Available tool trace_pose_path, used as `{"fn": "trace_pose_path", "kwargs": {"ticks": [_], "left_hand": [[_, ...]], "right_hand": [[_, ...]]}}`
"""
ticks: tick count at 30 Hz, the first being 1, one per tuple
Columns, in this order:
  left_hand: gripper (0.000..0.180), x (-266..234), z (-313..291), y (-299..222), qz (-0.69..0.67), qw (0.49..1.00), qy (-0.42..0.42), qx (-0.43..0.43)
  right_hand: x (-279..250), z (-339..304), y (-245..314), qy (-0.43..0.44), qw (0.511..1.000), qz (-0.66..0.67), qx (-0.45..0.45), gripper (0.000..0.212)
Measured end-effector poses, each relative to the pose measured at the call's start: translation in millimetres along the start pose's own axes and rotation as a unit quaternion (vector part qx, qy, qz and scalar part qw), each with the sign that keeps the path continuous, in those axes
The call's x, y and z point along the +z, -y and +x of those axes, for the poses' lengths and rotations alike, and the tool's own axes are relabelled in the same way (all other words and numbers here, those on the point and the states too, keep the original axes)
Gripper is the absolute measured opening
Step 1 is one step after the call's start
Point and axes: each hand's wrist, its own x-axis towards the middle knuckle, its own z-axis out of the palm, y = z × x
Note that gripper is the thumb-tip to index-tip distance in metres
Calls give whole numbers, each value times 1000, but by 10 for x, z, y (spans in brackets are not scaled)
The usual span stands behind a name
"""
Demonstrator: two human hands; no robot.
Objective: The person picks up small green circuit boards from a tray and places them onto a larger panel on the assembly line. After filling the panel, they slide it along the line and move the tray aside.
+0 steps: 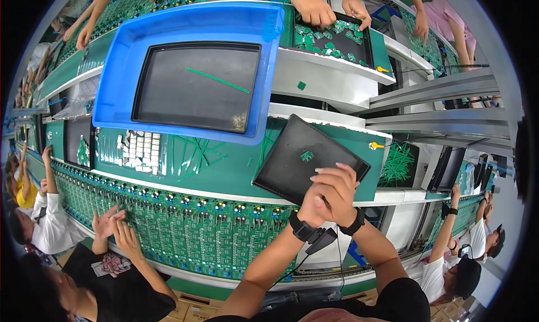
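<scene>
Two hands meet at the near corner of a flat, matte black tray (303, 159): the right hand (338, 188) curls its fingers over the rim, gripping it, and the left hand (314, 210) presses clenched beneath. One small green circuit piece (306, 155) lies on the tilted tray. Beyond the tray sits a glossy blue plastic bin (118, 75).
</scene>
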Motion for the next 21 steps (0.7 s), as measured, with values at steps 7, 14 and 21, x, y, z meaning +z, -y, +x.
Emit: {"fn": "trace_pose_path", "kwargs": {"ticks": [7,14,21], "left_hand": [[25,-163,-105,-143,-225,965,-103,-85],[21,-145,-239,-329,-174,972,-151,-55],[19,-65,-251,-292,-148,970,-180,-73]], "right_hand": [[-162,42,95,3,1000,3,31,25],[-244,-121,-495,-30,959,-145,240,22],[-242,106,-742,25,982,-125,143,12]]}}
